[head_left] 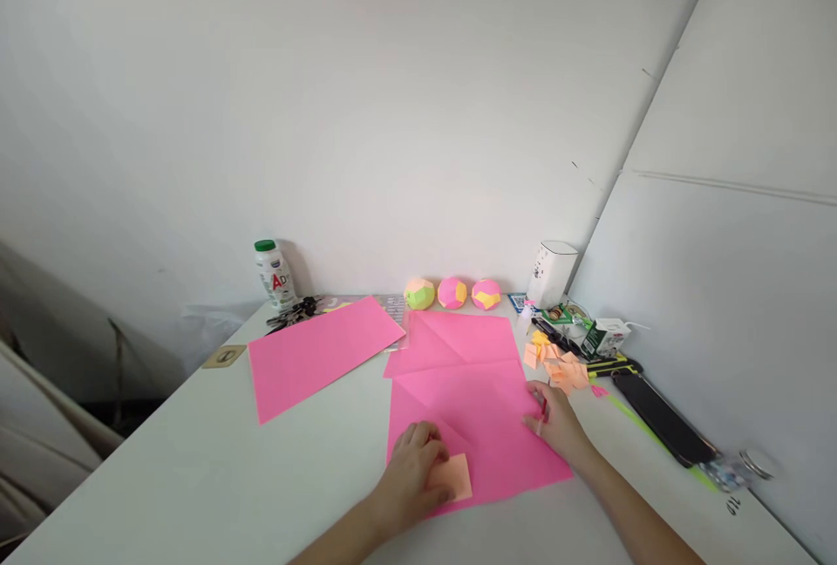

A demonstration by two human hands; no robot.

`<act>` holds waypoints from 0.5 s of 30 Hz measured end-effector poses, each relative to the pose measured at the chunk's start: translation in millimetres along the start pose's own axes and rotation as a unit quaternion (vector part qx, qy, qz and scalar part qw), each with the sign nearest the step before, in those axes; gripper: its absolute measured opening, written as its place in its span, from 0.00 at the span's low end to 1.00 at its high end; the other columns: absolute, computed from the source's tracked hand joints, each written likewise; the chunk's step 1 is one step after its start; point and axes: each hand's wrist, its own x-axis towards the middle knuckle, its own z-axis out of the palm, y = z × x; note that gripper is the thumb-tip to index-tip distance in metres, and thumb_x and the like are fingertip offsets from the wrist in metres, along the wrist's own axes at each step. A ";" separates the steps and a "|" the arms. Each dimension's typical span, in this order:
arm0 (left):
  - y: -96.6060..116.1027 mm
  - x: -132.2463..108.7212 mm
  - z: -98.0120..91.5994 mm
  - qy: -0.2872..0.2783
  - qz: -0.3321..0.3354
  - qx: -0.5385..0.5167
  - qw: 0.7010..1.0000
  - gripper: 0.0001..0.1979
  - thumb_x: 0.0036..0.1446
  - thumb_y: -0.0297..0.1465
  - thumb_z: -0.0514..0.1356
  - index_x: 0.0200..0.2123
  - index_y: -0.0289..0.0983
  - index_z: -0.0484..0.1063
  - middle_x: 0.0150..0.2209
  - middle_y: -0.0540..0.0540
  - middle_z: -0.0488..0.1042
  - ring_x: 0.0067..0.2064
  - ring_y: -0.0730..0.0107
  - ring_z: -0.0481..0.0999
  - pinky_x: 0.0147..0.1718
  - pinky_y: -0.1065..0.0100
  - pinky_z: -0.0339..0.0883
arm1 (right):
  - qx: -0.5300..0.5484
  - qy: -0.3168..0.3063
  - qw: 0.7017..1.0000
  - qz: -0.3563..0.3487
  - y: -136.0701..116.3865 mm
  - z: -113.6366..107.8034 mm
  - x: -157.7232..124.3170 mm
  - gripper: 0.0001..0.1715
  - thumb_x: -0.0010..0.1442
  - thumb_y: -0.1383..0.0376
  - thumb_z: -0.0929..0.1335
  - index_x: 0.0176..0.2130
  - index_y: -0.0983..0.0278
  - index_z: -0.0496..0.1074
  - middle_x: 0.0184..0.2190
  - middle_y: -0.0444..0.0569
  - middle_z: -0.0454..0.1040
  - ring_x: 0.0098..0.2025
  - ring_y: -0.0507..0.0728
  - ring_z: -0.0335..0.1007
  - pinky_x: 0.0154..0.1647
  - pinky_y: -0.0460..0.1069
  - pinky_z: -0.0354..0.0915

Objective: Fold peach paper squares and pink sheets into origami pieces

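Pink sheets of paper (484, 425) lie in front of me, creased and overlapping. My left hand (415, 473) rests on the near left part of them, fingers curled over a small peach paper piece (461, 476). At their right edge, my right hand (553, 421) holds a thin red and clear pen-like item (543, 411) between its fingers. Another pink sheet (327, 360) lies flat to the left. Small peach paper pieces (568, 373) are heaped beyond my right hand.
Three folded paper balls (452, 293) line the wall. A white bottle (275, 277) with a green cap and keys (294, 312) are back left. At right are a white box (553, 273), a cutter (615, 366) and a black case (660, 417).
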 end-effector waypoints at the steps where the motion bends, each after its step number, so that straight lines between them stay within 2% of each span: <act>1: -0.5 0.2 0.6 0.002 0.002 0.000 1.000 0.12 0.44 0.29 0.63 0.35 0.38 0.69 0.43 0.44 0.65 0.47 0.57 0.64 0.48 0.56 0.59 | 0.003 0.000 1.000 0.003 0.3 0.6 0.0 0.28 0.42 0.63 0.70 0.46 0.63 0.70 0.38 0.50 0.71 0.43 0.60 0.67 0.46 0.55 0.65; 9: -0.5 -1.6 2.9 0.005 0.046 -0.002 0.999 0.08 0.48 0.29 0.63 0.31 0.38 0.66 0.41 0.46 0.67 0.45 0.62 0.65 0.46 0.60 0.60 | 0.030 0.013 0.999 0.003 3.9 4.8 -1.7 0.22 0.43 0.65 0.68 0.42 0.62 0.69 0.39 0.50 0.71 0.43 0.59 0.68 0.47 0.55 0.64; 15: -13.5 1.9 15.9 0.032 0.138 -0.014 0.990 0.11 0.55 0.36 0.61 0.29 0.38 0.61 0.35 0.47 0.68 0.38 0.66 0.66 0.40 0.64 0.61 | 0.047 0.016 0.999 -0.012 4.5 5.9 -2.3 0.22 0.43 0.66 0.68 0.42 0.62 0.70 0.37 0.49 0.72 0.41 0.58 0.69 0.45 0.53 0.66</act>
